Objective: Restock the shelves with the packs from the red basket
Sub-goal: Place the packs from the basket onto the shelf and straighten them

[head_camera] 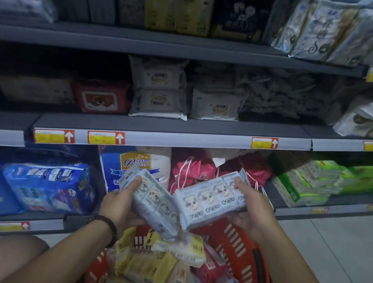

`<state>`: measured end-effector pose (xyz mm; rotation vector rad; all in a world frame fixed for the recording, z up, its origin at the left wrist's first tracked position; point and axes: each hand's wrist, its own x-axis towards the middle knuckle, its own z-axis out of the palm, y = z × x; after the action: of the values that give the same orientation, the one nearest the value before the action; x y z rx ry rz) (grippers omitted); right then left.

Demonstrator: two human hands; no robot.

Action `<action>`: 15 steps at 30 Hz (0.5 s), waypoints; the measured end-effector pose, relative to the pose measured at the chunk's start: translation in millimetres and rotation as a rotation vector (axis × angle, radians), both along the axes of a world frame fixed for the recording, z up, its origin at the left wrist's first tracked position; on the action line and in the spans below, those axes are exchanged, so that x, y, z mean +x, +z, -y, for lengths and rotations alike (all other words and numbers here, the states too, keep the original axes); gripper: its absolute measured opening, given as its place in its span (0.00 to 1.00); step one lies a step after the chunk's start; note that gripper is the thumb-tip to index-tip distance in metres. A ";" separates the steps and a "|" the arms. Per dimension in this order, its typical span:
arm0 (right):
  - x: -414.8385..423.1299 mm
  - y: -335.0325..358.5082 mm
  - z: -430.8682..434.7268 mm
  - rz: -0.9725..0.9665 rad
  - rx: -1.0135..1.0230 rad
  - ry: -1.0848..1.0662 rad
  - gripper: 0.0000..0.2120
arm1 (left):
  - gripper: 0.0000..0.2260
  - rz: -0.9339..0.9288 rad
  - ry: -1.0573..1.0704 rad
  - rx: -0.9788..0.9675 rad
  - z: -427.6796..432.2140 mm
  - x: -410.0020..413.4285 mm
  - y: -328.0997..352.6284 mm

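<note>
You're right over the red basket (244,251) with a pale-blue multipack in each hand. Your left hand (122,204) is wrapped round the left pack (154,206), thumb lying on the printed face and fingers curled underneath. That pack tilts down, so its low end hangs just above the stuff piled in the basket. Your right hand (252,209) grips the right pack (208,200) at its far end, thumb on top and fingers under. That one sits higher, up over the basket's far rim. The two packs meet at their inner ends above the basket's middle, but honestly I can't tell if they touch or just overlap in view.

Inside the basket there's a heap of yellow packs (147,266) plus some white and red ones, too blurry to read. The black bracelet (107,225) on your left wrist is just left of the basket.

Past the basket on the bottom shelf there are blue bags (50,184) off to its left, pink drawstring bags (195,169) straight behind it and green packs (307,183) off to its right. Higher above the basket, the middle shelf (181,135) has white wipe packs (161,89) stacked two high with a red pack (101,96) beside them. Yellow-and-red price tags (105,137) sit on its front edge.
</note>
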<state>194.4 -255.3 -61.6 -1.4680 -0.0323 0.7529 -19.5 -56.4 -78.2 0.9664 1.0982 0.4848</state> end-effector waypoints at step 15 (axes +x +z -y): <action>-30.7 -12.4 -45.3 -0.116 0.205 0.155 0.18 | 0.23 0.145 -0.034 -0.118 12.3 16.1 18.1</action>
<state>163.7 -210.0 -74.0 -1.2344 -0.1322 0.9317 -3.4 -68.7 -60.1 0.8319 0.9675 0.4507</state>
